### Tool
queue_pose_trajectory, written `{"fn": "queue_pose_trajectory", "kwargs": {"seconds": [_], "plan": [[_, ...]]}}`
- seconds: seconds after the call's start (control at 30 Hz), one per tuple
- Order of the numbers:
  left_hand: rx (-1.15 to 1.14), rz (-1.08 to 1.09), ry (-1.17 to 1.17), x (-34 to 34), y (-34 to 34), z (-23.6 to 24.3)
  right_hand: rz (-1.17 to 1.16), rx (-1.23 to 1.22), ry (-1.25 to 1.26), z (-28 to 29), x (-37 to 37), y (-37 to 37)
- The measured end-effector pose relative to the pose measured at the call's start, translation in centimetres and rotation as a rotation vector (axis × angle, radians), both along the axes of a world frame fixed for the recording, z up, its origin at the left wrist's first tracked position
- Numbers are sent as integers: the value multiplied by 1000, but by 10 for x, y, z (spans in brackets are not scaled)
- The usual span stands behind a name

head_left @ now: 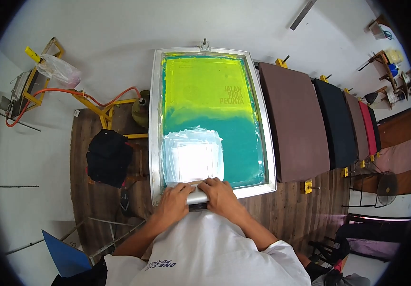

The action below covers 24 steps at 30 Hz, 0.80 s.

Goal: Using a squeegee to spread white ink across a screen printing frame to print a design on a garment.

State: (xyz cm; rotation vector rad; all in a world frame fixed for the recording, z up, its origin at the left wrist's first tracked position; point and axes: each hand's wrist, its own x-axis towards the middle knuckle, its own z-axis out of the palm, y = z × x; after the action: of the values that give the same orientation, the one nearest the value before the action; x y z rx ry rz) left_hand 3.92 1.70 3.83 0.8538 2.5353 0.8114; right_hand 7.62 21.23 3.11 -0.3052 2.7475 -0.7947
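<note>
In front of me lies a screen printing frame (156,119) with a silver metal border. Its mesh is teal in the nearer part (241,145) and yellow-green in the far part, with small lettering at the far right. A thick patch of white ink (193,157) covers the near left of the mesh. At the near end of this patch, a narrow squeegee (196,182) shows between my hands, mostly covered by them. My left hand (176,195) and my right hand (219,194) are closed on it side by side, over the frame's near bar.
Several cloth-covered boards, brown (293,124) and black (335,124), stand in a row to the right on yellow brackets. Dark folded cloth (110,158) sits at left, near a green gas cylinder (140,112) with an orange hose (58,89). A blue panel (65,252) stands lower left.
</note>
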Motion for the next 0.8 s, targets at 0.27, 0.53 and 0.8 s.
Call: {"fn": "queue_pose_trajectory", "kwargs": {"seconds": [0.27,0.53,0.8], "plan": [[184,81,262,-96,24,-12,-106,78,234,-7,-100,12],[50,71,101,-20,5,-15,-108,-45,185,-17,-22,-7],[3,2,-45,-29,1,13,-65,-68,103,7,-20,-5]]}}
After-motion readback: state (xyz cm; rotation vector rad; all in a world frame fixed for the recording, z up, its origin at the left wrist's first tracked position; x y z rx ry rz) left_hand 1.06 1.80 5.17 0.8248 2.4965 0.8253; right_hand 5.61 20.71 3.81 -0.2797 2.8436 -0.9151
